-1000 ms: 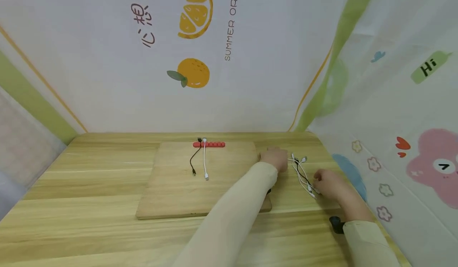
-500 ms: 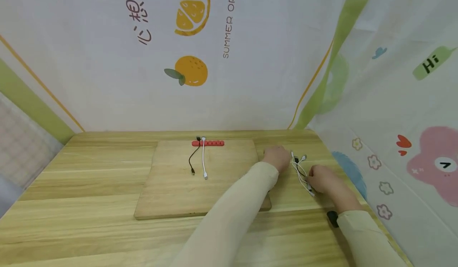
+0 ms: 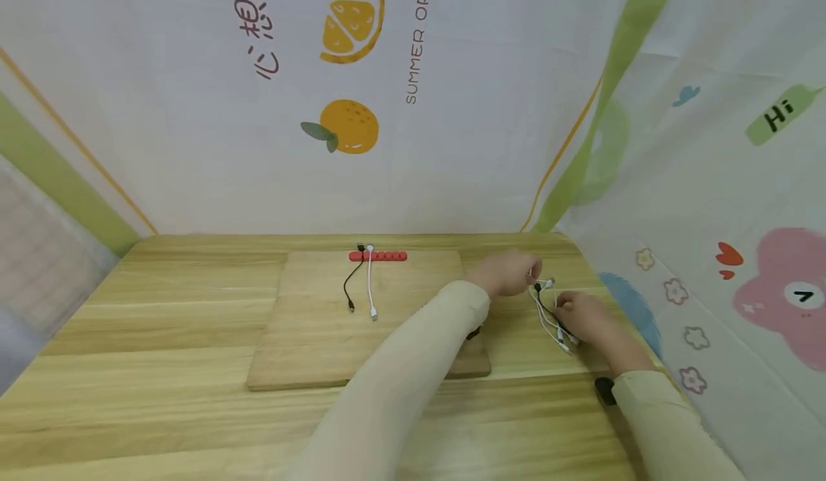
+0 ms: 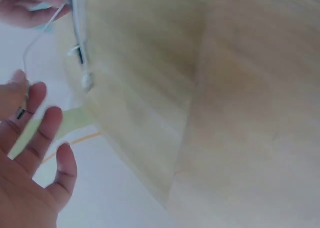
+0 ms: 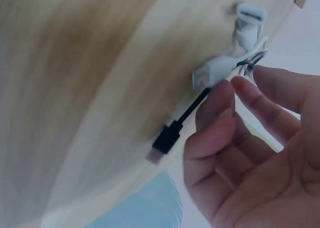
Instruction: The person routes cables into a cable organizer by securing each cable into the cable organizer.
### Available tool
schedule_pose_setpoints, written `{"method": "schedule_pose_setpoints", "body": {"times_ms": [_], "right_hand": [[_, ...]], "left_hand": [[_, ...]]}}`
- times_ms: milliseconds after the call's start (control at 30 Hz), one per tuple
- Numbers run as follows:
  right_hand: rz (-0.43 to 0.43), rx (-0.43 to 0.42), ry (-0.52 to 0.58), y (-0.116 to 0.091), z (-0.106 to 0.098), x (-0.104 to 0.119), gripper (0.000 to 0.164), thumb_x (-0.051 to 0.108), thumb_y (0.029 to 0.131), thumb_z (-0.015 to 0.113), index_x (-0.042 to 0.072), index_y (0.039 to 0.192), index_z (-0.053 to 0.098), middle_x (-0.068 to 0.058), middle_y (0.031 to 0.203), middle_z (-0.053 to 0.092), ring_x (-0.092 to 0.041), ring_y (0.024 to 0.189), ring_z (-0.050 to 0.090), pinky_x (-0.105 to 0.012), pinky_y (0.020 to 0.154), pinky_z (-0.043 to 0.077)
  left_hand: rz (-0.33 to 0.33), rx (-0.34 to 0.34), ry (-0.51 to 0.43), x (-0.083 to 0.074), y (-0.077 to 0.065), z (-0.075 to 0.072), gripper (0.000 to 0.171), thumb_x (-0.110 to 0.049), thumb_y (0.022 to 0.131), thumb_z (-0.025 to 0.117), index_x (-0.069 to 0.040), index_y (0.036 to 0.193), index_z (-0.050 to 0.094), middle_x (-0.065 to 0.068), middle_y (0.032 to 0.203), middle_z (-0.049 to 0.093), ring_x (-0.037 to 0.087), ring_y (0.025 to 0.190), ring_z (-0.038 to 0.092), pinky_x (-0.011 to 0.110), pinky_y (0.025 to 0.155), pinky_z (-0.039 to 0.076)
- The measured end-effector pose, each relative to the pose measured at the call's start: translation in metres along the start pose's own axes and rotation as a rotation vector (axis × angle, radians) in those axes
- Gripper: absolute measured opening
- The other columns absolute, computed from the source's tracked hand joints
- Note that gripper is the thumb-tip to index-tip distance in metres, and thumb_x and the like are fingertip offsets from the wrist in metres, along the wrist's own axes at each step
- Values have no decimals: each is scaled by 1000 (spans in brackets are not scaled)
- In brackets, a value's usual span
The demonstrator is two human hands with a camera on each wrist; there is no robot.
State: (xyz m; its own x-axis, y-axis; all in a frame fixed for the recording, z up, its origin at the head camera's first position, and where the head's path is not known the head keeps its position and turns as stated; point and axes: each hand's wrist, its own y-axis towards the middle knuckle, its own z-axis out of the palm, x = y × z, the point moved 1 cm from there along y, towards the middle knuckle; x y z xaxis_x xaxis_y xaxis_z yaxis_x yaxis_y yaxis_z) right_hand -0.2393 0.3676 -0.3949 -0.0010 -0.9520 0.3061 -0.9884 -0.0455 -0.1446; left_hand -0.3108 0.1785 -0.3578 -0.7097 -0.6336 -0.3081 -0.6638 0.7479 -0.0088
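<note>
Cables (image 3: pixel 538 289), black and white, lie in a loose tangle on the wooden table (image 3: pixel 161 330) in the head view, to the right of the board (image 3: pixel 310 352). The left hand (image 3: pixel 506 272) is by their far end, the right hand (image 3: pixel 584 317) nearer the person. At the board's far edge a red strip (image 3: pixel 391 256) acts as a holder: a black cable (image 3: pixel 345 284) and a white cable (image 3: pixel 371 287) sit across it side by side, their tails on the board.

From the left wrist, the left thumb and index finger pinch a thin white strand (image 4: pixel 25 55) near its end, the other fingers spread; the strand runs over to the right hand. It should be light and limp, so the stiff plug is the surer hold.

From the right wrist, thumb and finger close together on the cables beside a white plug (image 5: pixel 212 72) (which strand they grip, I cannot tell), and a black plug (image 5: pixel 166 136) juts past them. The smooth casings may slip a little; the necks look easiest to strain.
</note>
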Motion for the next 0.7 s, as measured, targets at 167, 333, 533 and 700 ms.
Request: {"method": "schedule_pose_setpoints", "body": {"times_ms": [167, 333, 533, 700], "right_hand": [[-4, -40, 79, -1, -9, -1, 29, 21, 107, 55, -3, 116, 68, -17, 93, 74, -20, 64, 60, -35, 60, 49], [-10, -63, 109, -6, -26, 9, 29, 16, 108, 51, -7, 114, 67, -18, 90, 71, -20, 64, 58, -35, 58, 47], [-20, -77, 1, -19, -47, 35, 30, 19, 110, 50, -5, 114, 68, -11, 82, 65, -23, 71, 56, -36, 62, 45], [-103, -97, -29, -26, -46, 68, 25, 19, 109, 56, 0, 108, 72, -10, 86, 70, -21, 69, 56, -35, 61, 43]], "left_hand": [[21, -85, -289, 4, -8, -26, 17, -20, 111, 58, -12, 120, 70, 0, 113, 73, 11, 96, 65, 22, 80, 50], [-8, -206, -436, 13, -20, -52, 18, -19, 109, 61, -9, 118, 73, 6, 114, 77, 14, 99, 69, 23, 83, 51], [-61, -315, -549, 31, -37, -77, 18, -16, 108, 63, -4, 116, 73, 10, 108, 78, 18, 98, 71, 23, 79, 51], [-126, -340, -592, 56, -55, -87, 18, -16, 109, 61, -5, 118, 72, 11, 114, 76, 26, 107, 72, 27, 80, 53]]}}
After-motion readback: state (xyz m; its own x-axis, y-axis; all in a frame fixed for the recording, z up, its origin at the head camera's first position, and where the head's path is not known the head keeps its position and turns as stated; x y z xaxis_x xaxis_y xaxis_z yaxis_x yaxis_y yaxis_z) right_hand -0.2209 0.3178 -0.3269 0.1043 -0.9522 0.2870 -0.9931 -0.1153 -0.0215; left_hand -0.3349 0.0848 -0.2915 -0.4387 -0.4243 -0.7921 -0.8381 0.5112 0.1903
